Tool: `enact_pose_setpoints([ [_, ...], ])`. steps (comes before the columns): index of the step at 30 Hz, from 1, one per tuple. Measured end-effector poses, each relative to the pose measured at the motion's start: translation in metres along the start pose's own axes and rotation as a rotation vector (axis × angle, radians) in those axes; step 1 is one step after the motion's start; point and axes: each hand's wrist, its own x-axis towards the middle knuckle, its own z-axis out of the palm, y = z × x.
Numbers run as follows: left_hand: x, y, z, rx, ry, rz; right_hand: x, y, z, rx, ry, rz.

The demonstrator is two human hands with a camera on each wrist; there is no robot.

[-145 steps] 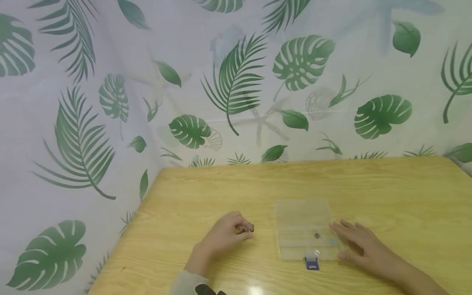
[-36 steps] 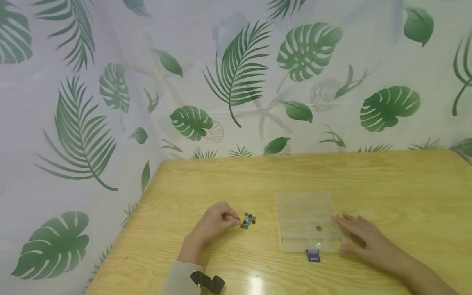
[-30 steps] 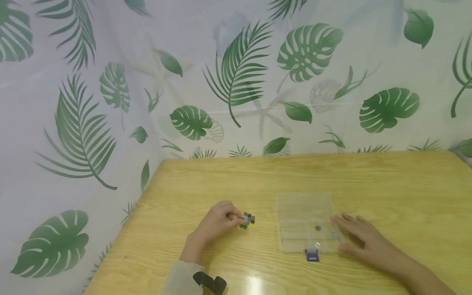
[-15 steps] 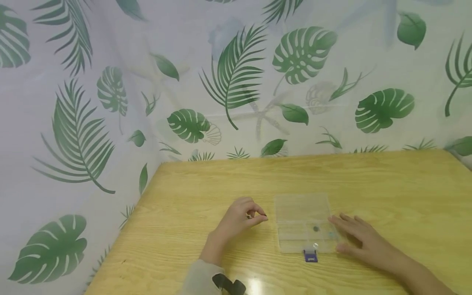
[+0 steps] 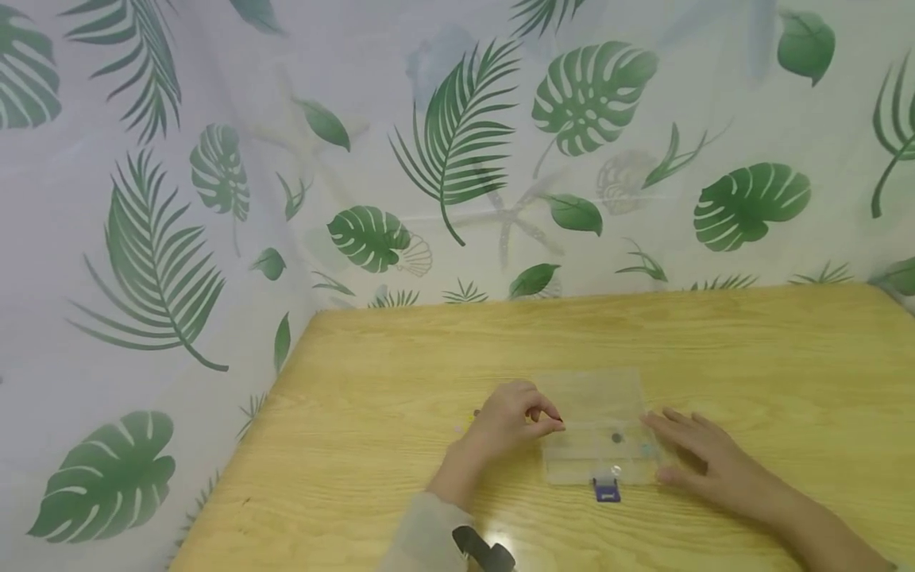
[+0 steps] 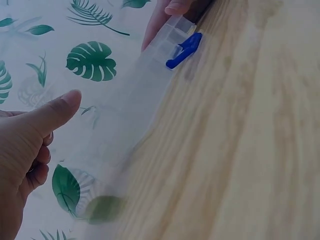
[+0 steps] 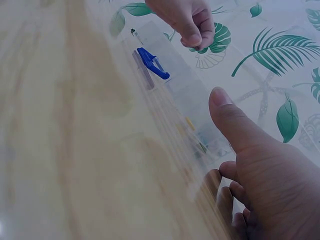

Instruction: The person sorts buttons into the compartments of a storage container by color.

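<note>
In the head view my left hand (image 5: 511,421) is over the left part of a clear plastic compartment box (image 5: 572,473). Its thumb and forefinger pinch a small dark piece (image 5: 561,420), perhaps a bead or button, mostly hidden by the fingertips. The box lies with its lid raised or folded back and a blue latch (image 5: 607,491) at the front. Inside are a dark round piece (image 5: 617,438) and a light blue one (image 5: 646,450). My right hand (image 5: 704,461) rests at the box's right side, fingers extended, fingertips at its edge.
Behind my left hand, a few loose small coloured pieces (image 5: 476,413) peek out on the wooden table (image 5: 343,445); the hand covers the others. A leaf-patterned cloth (image 5: 457,159) rises along the table's back and left edges.
My left hand picked a small dark piece from the pile of coloured pieces and moved right, from the pile to over the box. The right hand has stayed at the box's side.
</note>
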Motion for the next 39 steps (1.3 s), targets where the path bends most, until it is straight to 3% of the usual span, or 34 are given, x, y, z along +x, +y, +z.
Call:
enact_pose_setpoints([
  [6, 0.0, 0.003, 0.009, -0.017, -0.046, -0.042, 0.002, 0.002, 0.0, -0.049, 0.024, -0.059],
  [12, -0.003, 0.003, 0.0, -0.022, -0.051, -0.066, 0.002, 0.0, 0.001, -0.012, 0.0, -0.017],
  [14, -0.007, 0.002, -0.009, -0.036, -0.045, -0.12, 0.003, 0.0, 0.002, -0.019, -0.001, -0.016],
  [18, -0.019, -0.003, -0.027, -0.093, -0.046, -0.302, 0.004, 0.0, 0.003, -0.061, 0.018, -0.044],
  [21, -0.027, -0.01, -0.035, -0.129, -0.048, -0.382, 0.003, 0.002, 0.003, -0.076, 0.036, -0.064],
  [31, -0.055, -0.034, -0.049, -0.137, -0.06, -0.461, 0.002, 0.005, 0.004, -0.075, 0.052, -0.101],
  [36, -0.068, -0.042, -0.053, -0.14, -0.106, -0.495, 0.002, 0.005, 0.003, -0.061, 0.043, -0.099],
  [39, -0.073, -0.045, -0.053, -0.127, -0.142, -0.481, 0.003, 0.004, 0.002, -0.055, 0.042, -0.101],
])
